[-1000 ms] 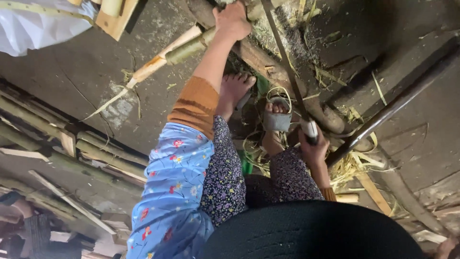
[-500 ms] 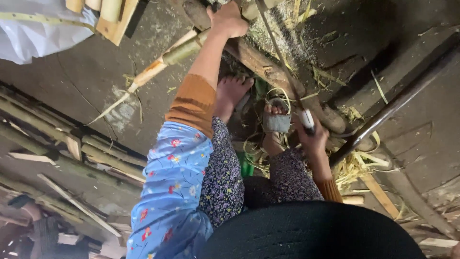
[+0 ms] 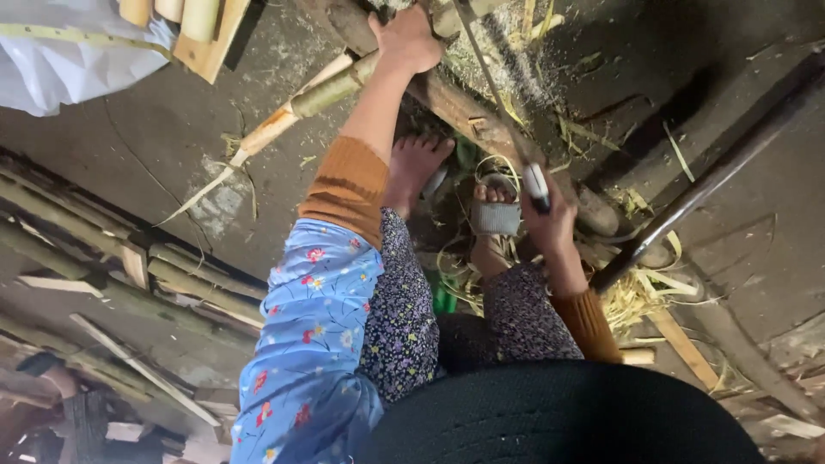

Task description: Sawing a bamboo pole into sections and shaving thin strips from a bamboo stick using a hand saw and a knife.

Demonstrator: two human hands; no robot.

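1. Concrete floor (image 3: 155, 129) fills the view, grey and cracked, strewn with sawdust and pale shavings near its far edge.
2. Stacked bamboo lengths (image 3: 103, 266) lie along the floor's left edge, well apart from both hands.
3. Dark metal bar (image 3: 705, 180) slants from the upper right corner down to just beside the right wrist.
4. Thick log (image 3: 481, 129) lies on the floor at the far edge, running diagonally from the upper middle down to the right, between the two hands.
5. Bamboo pole (image 3: 301, 99) rests across the log's upper end, its split tip pointing down-left over bare floor.
6. Saw (image 3: 494, 86), with a thin dark blade, runs up from the right hand to the top edge of the view and crosses the log.
7. Two feet sit near the log: a bare one (image 3: 417, 167) and one in a grey sandal (image 3: 496, 210), both just below it.
8. Left hand (image 3: 404, 41) is stretched out at the far edge, closed down over the bamboo pole where it meets the log.
9. Right hand (image 3: 546, 219) is wrapped tight around the saw's pale handle, nearer the body, just beside the sandalled foot and touching the log's lower end.
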